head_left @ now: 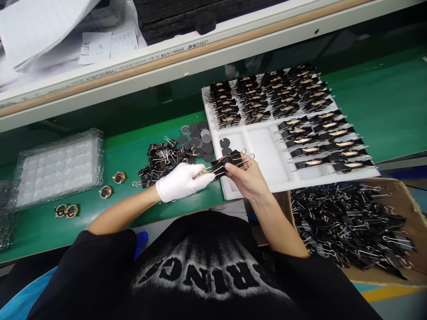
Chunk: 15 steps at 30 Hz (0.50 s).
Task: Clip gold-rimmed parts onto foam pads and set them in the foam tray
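Note:
My left hand, in a white glove, pinches the wire handles of a black binder clip. My bare right hand grips the clip's black body from the right, thumb on top. More wire handles stick out past the right fingers, so a second clip seems to be there; the fingers hide how they join. A pile of loose binder clips lies behind my left hand, beside several dark discs. Under and beyond my right hand is a white tray with rows of clips around gold-coloured pieces.
Several round gold-rimmed pieces lie on the green table at left, near stacked clear plastic trays. A cardboard box full of binder clips stands at the lower right. A white ledge runs along the back, with papers above it.

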Available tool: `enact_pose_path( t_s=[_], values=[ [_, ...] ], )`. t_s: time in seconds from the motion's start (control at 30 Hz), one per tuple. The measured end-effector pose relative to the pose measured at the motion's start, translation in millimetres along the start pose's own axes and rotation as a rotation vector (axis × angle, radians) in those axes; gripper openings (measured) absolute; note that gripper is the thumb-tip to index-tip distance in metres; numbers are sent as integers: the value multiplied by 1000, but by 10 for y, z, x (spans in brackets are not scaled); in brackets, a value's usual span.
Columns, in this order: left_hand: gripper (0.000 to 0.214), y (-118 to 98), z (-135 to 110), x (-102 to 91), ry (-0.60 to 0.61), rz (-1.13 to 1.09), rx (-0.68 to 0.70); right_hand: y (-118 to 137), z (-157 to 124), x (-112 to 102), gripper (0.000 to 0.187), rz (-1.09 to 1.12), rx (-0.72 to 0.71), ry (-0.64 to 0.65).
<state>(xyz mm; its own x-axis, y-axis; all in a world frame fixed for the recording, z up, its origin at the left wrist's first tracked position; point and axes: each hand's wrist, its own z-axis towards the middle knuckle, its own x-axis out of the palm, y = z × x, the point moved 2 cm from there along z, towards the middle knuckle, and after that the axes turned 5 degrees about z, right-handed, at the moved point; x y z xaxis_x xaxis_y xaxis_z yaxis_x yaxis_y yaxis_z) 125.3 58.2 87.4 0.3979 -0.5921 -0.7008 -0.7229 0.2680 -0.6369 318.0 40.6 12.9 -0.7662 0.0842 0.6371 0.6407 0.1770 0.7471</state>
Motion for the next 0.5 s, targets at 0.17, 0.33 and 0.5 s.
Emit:
enact_pose_path(
  t_s=[0.17, 0.33, 0.5],
  values=[
    [75, -95, 206, 50, 305, -579, -87, 206, -51, -183, 35, -147, -339, 164],
    [57, -367, 610, 134, 427, -844, -196, 446, -125, -529, 43, -437, -540, 110],
    [30, -524, 1452, 74, 8, -451, 63, 274, -153, -943, 33, -997, -732, -383]
  ],
)
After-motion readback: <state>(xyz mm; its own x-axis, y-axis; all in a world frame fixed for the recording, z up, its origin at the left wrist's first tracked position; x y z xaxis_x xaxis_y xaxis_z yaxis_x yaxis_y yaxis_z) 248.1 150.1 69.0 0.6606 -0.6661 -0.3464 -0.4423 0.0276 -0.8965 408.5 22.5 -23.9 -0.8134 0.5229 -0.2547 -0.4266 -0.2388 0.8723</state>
